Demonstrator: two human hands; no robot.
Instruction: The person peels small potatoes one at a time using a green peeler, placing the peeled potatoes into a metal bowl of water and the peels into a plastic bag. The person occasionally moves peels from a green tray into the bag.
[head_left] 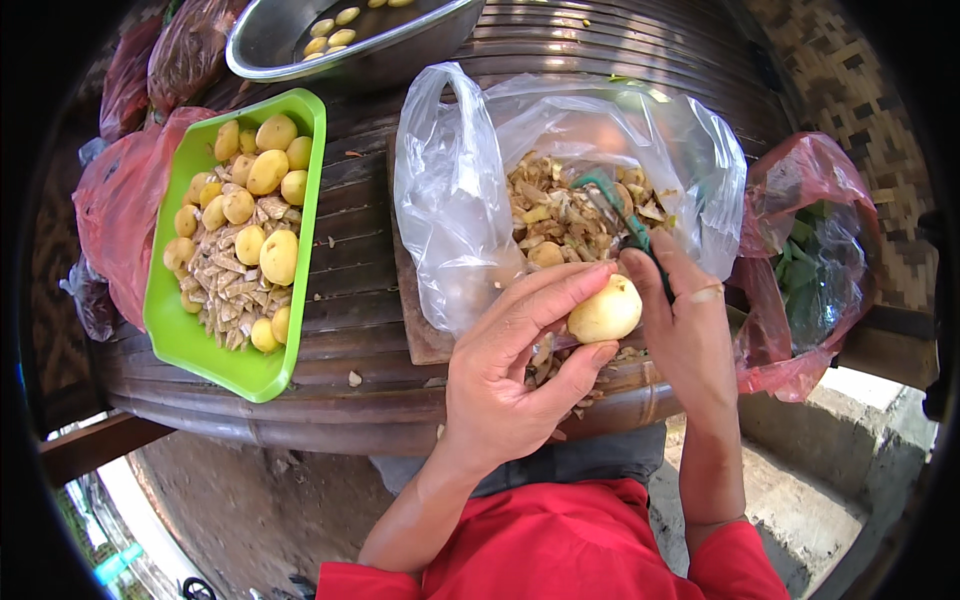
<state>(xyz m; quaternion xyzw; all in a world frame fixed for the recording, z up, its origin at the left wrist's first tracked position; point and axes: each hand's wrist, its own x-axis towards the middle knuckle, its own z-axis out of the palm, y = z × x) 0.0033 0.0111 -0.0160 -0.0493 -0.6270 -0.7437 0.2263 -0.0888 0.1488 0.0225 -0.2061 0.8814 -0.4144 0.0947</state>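
My left hand is closed around a peeled, pale yellow potato, holding it between thumb and fingers. In my right hand, just right of the potato, is a green-handled peeler, its head pointing away from me and apart from the potato. Beyond both hands lies a clear plastic bag, spread wide around a heap of brown and pale peelings. Some peel scraps also lie beneath my hands at the table's near edge.
On the left, a green tray holds several potatoes and pale cut strips. A metal basin with peeled potatoes in water stands behind. Red plastic bags flank the slatted table; the right one contains green leaves.
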